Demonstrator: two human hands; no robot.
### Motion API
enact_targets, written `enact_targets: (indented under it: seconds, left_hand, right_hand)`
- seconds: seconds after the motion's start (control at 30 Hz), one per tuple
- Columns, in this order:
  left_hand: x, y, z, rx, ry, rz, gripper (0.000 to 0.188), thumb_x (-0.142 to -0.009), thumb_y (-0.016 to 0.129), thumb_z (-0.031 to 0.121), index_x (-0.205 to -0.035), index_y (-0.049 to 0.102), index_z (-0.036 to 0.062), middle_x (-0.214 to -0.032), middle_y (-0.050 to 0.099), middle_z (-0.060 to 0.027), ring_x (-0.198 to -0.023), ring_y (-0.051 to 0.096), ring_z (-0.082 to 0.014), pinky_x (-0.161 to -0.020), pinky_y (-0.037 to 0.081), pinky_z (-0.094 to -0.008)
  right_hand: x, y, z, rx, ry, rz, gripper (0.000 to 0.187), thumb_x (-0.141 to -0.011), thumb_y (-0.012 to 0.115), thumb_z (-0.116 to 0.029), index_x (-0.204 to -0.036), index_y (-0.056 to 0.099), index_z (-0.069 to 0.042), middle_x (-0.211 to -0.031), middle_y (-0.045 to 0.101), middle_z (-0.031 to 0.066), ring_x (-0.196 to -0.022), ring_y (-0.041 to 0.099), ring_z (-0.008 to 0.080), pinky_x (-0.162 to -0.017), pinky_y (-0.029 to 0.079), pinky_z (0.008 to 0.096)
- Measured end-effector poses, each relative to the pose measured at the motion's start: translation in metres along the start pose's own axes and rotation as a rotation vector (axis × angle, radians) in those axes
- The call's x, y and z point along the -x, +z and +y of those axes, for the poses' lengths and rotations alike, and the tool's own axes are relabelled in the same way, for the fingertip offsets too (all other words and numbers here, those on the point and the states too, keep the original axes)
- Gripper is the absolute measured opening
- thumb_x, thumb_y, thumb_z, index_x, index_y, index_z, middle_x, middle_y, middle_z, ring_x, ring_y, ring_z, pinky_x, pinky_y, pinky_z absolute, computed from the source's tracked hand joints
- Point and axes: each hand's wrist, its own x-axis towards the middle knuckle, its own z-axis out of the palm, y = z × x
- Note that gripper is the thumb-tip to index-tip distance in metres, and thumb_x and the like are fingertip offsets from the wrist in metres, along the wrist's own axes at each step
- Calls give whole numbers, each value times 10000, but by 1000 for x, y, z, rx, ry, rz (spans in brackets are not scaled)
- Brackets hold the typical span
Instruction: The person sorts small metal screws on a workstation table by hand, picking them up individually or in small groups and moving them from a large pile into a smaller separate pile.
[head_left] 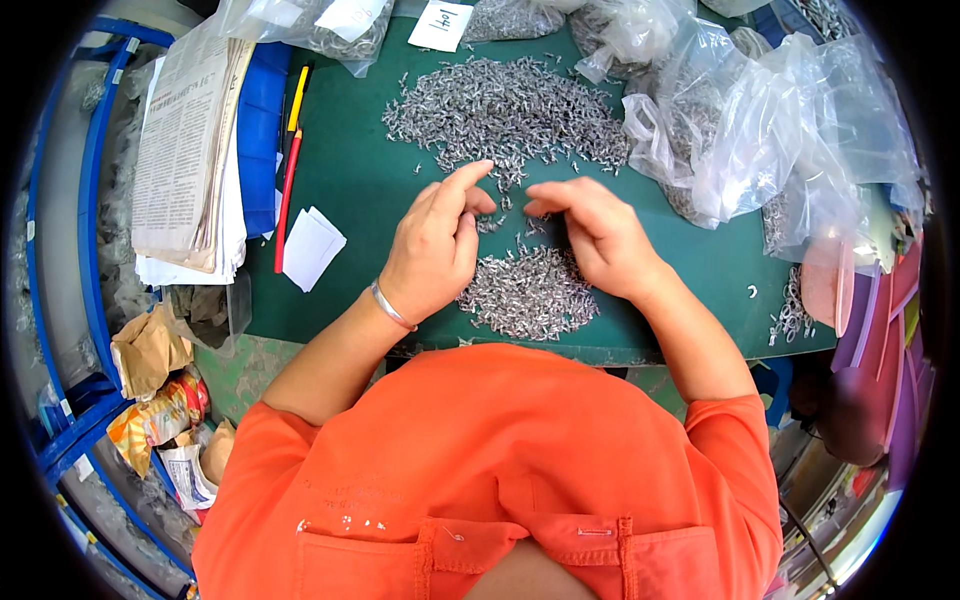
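A large far pile of small grey metal pieces (510,110) spreads over the green table (350,160). A smaller near pile of similar shiny pieces (530,295) lies close to the table's front edge. Between the two piles, a few loose pieces sit in the gap between my hands. My left hand (435,235), with a silvery bracelet at the wrist, has its index finger stretched toward the far pile and its other fingers bent. Opposite it, my right hand (603,235) bends its fingers inward over some loose pieces; its fingertips are slightly blurred. Neither hand visibly grips a piece.
Clear plastic bags (760,130) of metal parts crowd the right and far sides. At left are a newspaper stack (190,140), a blue tray (262,130), a red pencil (288,200) and white paper slips (313,250). Metal rings (792,310) lie at the right edge.
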Motion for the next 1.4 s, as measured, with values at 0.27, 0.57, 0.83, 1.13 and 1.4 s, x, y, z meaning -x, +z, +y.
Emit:
enact_targets:
  seconds: [0.27,0.57,0.83,1.13,1.4]
  left_hand:
    - [1,6,5,-142,207,-12,563,-773,539,-134,-1316,557,13,-1071,668,-130,-1034,597,-342,-953,464,-429]
    - [-9,16,3,-129,234,151,539,-788,534,-137,-1313,538,-17,-1142,654,-152,-1033,628,-323,-939,491,-411]
    - [-10,8,-3,-122,183,119,617,-808,541,-126,-1405,464,11,-1218,650,-144,-1069,629,-294,-929,495,-389]
    - [-11,12,-2,-169,200,160,554,-808,532,-130,-1345,521,5,-1003,672,-129,-971,642,-296,-883,506,-388]
    - [2,12,7,-61,216,45,540,-796,545,-131,-1320,547,-2,-1108,673,-158,-1023,648,-314,-906,513,-407]
  right_hand:
    - [10,5,-6,13,-99,-95,466,-731,545,128,-1160,658,-16,-1029,684,153,-972,635,358,-872,521,433]
    - [-19,10,-1,121,-178,82,483,-739,553,133,-1191,637,-14,-1040,680,158,-975,645,360,-889,522,443]
    - [-15,3,6,127,-161,45,524,-726,559,138,-1220,632,-22,-1060,687,150,-978,650,350,-875,535,426]
    - [-4,5,0,115,-95,24,526,-737,536,142,-1236,613,-6,-1086,682,167,-1015,628,368,-907,513,432]
    - [-6,-5,-4,99,-164,31,485,-720,543,140,-1168,652,-10,-1116,666,179,-1048,624,373,-934,505,447]
